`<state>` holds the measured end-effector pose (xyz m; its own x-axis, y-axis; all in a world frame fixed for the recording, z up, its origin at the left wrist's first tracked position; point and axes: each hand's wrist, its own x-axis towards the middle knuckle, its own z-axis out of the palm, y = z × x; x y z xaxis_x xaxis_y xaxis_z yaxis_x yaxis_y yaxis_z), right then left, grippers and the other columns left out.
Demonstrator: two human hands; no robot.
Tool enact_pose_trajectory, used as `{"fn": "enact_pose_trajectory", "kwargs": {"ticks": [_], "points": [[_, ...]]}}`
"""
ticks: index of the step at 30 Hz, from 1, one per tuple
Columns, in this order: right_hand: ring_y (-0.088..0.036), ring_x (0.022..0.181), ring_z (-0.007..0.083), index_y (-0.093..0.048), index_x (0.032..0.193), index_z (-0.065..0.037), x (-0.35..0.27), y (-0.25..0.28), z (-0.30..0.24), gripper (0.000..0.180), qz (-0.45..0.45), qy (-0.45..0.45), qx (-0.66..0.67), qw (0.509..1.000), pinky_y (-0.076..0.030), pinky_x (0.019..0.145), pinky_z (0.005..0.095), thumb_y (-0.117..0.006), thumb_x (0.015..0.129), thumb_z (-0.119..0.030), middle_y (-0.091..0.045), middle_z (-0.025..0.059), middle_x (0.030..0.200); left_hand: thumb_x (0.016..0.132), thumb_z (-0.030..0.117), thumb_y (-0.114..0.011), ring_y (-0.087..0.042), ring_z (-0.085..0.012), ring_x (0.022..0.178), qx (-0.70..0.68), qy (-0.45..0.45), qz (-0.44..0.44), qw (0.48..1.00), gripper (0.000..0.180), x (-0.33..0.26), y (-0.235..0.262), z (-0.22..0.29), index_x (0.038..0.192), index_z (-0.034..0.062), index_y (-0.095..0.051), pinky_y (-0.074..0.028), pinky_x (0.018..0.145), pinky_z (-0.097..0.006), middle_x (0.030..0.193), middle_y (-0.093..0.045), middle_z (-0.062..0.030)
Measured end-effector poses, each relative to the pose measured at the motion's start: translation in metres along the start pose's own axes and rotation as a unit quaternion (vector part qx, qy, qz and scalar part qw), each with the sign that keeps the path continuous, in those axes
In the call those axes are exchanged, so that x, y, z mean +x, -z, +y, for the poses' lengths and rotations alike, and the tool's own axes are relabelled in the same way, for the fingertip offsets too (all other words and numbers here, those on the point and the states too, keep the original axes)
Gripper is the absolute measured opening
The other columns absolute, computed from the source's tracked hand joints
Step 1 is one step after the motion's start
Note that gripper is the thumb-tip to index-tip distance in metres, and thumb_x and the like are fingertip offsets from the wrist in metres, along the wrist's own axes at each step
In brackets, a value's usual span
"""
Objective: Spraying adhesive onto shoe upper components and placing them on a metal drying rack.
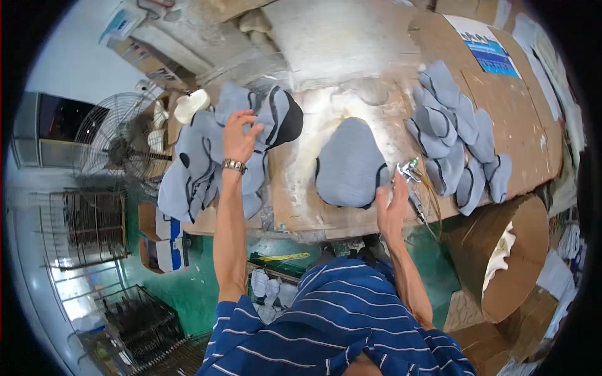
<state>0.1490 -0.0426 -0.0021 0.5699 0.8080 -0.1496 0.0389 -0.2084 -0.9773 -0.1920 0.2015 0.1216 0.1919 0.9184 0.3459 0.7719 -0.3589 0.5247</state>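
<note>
The person wears a dark blue short-sleeved shirt with thin white stripes running across it, the sleeves ending above the elbows. Both forearms are bare. A metal link wristwatch, silver in tone, sits on the left wrist just below the left hand. The right hand carries no ring or band that shows.

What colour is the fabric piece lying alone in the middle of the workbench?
Grey-blue with a black edge, the fabric piece shows best in the head view.

We see bright, even daylight with glare on the pale, worn cardboard-covered worktop. Fisheye bending and black corners frame our view; edges soften slightly.
</note>
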Motion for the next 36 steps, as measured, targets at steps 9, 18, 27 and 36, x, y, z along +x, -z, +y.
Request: {"fn": "enact_pose_trajectory", "kwargs": {"ticks": [9, 18, 27, 36], "points": [[-0.039, 0.141, 0.0440, -0.050, 0.146, -0.005, -0.007, -0.033, -0.022, 0.062, -0.152, 0.310, -0.401, 0.849, -0.027, 0.116, 0.0587, -0.068, 0.091, -0.028, -0.044, 0.0180, 0.154, 0.076, 0.016, -0.081, -0.064, -0.0326, 0.111, -0.003, 0.049, 0.001, 0.999, 0.023, 0.021, 0.047, -0.047, 0.093, 0.0041, -0.072, -0.051, 0.095, -0.040, 0.122, -0.069, -0.0126], [-0.039, 0.140, 0.0433, -0.046, 0.148, -0.003, -0.009, -0.043, -0.028, 0.059, -0.162, 0.328, -0.406, 0.837, -0.028, 0.117, 0.0572, -0.065, 0.095, -0.023, -0.045, 0.0197, 0.152, 0.074, 0.009, -0.078, -0.061, -0.0367, 0.112, 0.230, -0.100, 0.130, 0.959, 0.021, 0.040, 0.157, -0.085, 0.093, 0.0037, -0.070, -0.049, 0.095, -0.045, 0.119, -0.067, -0.0155], [-0.039, 0.140, 0.0436, -0.045, 0.149, -0.001, -0.009, -0.050, -0.026, 0.057, -0.163, 0.331, -0.427, 0.826, -0.029, 0.117, 0.0535, -0.060, 0.097, -0.020, -0.043, 0.0205, 0.154, 0.080, 0.005, -0.073, -0.057, -0.0379, 0.123, 0.306, -0.075, 0.175, 0.933, 0.017, -0.121, 0.153, -0.050, 0.097, 0.0038, -0.070, -0.045, 0.100, -0.050, 0.124, -0.064, -0.0129], [-0.039, 0.139, 0.0453, -0.046, 0.147, -0.001, -0.014, -0.055, -0.028, 0.057, -0.169, 0.339, -0.418, 0.825, -0.030, 0.116, 0.0557, -0.062, 0.095, -0.019, -0.044, 0.0218, 0.152, 0.079, 0.008, -0.073, -0.056, -0.0316, 0.123, 0.308, -0.015, 0.070, 0.949, 0.025, -0.303, 0.055, -0.102, 0.104, 0.0108, -0.072, -0.040, 0.107, -0.057, 0.122, -0.061, -0.0100]]}}
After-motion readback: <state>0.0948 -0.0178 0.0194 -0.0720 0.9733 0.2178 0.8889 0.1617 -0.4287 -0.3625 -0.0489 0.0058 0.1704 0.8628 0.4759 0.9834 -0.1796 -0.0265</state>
